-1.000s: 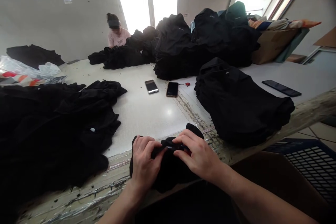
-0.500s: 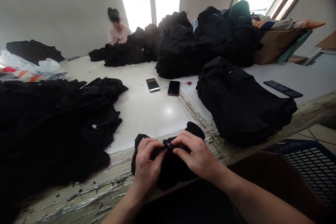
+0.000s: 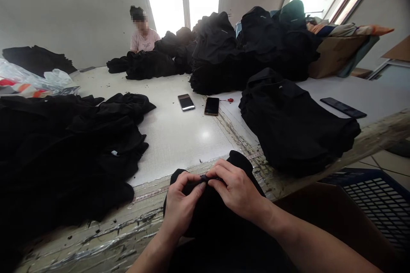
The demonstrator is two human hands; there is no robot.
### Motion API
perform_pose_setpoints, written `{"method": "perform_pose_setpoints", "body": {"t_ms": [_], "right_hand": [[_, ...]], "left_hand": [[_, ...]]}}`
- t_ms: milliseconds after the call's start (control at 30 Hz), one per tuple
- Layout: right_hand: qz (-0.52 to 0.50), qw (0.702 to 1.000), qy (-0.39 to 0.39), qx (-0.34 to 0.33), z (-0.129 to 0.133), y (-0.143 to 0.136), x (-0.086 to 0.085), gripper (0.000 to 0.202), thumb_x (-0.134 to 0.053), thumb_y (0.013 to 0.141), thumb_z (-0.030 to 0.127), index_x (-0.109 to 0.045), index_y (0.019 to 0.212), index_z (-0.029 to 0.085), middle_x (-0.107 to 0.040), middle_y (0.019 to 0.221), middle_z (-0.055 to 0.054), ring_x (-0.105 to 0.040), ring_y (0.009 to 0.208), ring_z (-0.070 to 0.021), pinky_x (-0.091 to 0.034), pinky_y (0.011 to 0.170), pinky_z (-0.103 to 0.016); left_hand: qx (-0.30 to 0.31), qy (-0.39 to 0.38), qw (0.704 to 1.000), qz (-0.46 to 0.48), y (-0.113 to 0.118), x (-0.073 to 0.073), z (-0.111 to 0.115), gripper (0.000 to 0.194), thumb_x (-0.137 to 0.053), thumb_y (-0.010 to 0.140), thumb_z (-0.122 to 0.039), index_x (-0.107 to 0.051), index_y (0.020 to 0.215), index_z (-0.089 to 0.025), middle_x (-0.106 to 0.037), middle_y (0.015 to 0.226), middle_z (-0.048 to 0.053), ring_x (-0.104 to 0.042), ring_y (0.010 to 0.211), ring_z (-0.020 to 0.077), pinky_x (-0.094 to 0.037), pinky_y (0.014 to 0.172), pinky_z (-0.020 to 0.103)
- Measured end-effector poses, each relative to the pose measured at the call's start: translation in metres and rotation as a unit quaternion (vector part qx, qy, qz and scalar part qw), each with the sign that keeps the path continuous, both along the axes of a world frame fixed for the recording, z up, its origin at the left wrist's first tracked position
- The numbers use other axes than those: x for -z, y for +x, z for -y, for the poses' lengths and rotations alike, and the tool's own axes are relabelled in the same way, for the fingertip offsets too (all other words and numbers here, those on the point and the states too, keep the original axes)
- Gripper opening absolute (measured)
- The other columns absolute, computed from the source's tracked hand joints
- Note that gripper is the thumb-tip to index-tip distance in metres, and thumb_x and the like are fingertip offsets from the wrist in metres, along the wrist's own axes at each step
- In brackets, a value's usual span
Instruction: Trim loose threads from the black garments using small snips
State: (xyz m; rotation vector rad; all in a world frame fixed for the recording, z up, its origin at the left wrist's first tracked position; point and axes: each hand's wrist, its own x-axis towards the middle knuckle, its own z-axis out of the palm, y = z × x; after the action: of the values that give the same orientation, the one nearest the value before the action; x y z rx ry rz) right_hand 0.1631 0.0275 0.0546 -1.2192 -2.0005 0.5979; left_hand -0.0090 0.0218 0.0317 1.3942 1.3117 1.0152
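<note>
From here I see two bare hands close together at the near edge of the long white tabletop (image 3: 173, 136), working on a piece of soft black cloth (image 3: 218, 217). The left hand (image 3: 184, 200) has the cloth pinched between thumb and forefinger; the right hand (image 3: 235, 187) grips it the same way, fingertips just beside the left's. The cloth lies over the taped, frayed edge and hangs down in front.

Over to the left spreads a loose heap of black garments (image 3: 70, 158) with a small white tag showing. To the right sits a neater stack of folded black garments (image 3: 294, 123), and near that a dark flat phone (image 3: 343, 107). Beyond the hands lie a silver-edged phone (image 3: 186, 102) and, beside it, a black phone in a brownish case (image 3: 212, 106). Across the tabletop, a person in a pink shirt (image 3: 144, 39) is behind more dark piles.
</note>
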Motion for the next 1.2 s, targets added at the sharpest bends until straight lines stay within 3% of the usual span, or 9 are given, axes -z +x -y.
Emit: {"method": "perform_pose_setpoints", "body": {"t_ms": [100, 200, 400, 600, 767, 1200], "right_hand": [[-0.017, 0.999, 0.012, 0.024, -0.003, 0.005, -0.004, 0.012, -0.054, 0.082, 0.008, -0.061, 0.083, 0.018, -0.059, 0.083, -0.003, -0.059, 0.076, -0.0156, -0.05, 0.07, -0.029], [-0.011, 1.0, 0.01, 0.008, -0.003, 0.007, -0.007, 0.013, -0.058, 0.08, 0.009, -0.062, 0.088, 0.019, -0.06, 0.087, -0.004, -0.059, 0.077, -0.0157, -0.05, 0.069, -0.028], [0.002, 0.999, 0.035, -0.016, 0.001, -0.001, 0.001, 0.015, -0.054, 0.083, 0.009, -0.062, 0.092, 0.018, -0.058, 0.086, -0.005, -0.059, 0.075, -0.0157, -0.051, 0.067, -0.028], [-0.025, 0.998, 0.047, 0.018, -0.003, 0.004, 0.0, 0.013, -0.055, 0.082, 0.009, -0.061, 0.088, 0.019, -0.059, 0.085, -0.004, -0.059, 0.075, -0.0152, -0.05, 0.068, -0.027], [0.011, 0.999, 0.036, -0.017, 0.002, 0.003, 0.0, 0.017, -0.058, 0.081, 0.012, -0.062, 0.095, 0.02, -0.059, 0.089, -0.004, -0.059, 0.076, -0.0156, -0.051, 0.067, -0.027], [-0.009, 1.0, 0.024, -0.013, 0.0, 0.0, 0.007, 0.015, -0.052, 0.084, 0.01, -0.062, 0.09, 0.019, -0.058, 0.085, -0.004, -0.059, 0.075, -0.0155, -0.05, 0.068, -0.028]], "left_hand": [[-0.008, -0.059, 0.997, 0.045, -0.001, -0.001, 0.0, 0.02, -0.067, 0.077, -0.037, -0.064, 0.084, -0.019, -0.062, 0.074, 0.0, -0.055, 0.067, 0.013, -0.042, 0.064, 0.023], [-0.007, -0.111, 0.988, 0.109, -0.001, -0.003, -0.001, 0.023, -0.069, 0.075, -0.038, -0.064, 0.085, -0.018, -0.063, 0.072, 0.0, -0.055, 0.064, 0.012, -0.043, 0.061, 0.022], [0.006, -0.162, 0.966, 0.2, 0.0, -0.005, 0.002, 0.022, -0.073, 0.072, -0.032, -0.066, 0.086, -0.018, -0.066, 0.075, 0.001, -0.058, 0.065, 0.011, -0.045, 0.062, 0.02], [0.011, -0.215, 0.935, 0.282, -0.001, -0.006, 0.002, 0.025, -0.074, 0.072, -0.033, -0.069, 0.09, -0.015, -0.068, 0.075, 0.004, -0.061, 0.065, 0.0129, -0.047, 0.062, 0.021], [0.019, -0.219, 0.922, 0.318, -0.001, -0.006, 0.0, 0.023, -0.07, 0.077, -0.033, -0.07, 0.091, -0.015, -0.068, 0.074, 0.004, -0.061, 0.065, 0.0124, -0.047, 0.062, 0.021], [0.022, -0.218, 0.921, 0.322, 0.001, -0.001, 0.001, 0.022, -0.069, 0.078, -0.032, -0.07, 0.091, -0.015, -0.068, 0.073, 0.003, -0.059, 0.064, 0.0115, -0.045, 0.062, 0.02]]}}
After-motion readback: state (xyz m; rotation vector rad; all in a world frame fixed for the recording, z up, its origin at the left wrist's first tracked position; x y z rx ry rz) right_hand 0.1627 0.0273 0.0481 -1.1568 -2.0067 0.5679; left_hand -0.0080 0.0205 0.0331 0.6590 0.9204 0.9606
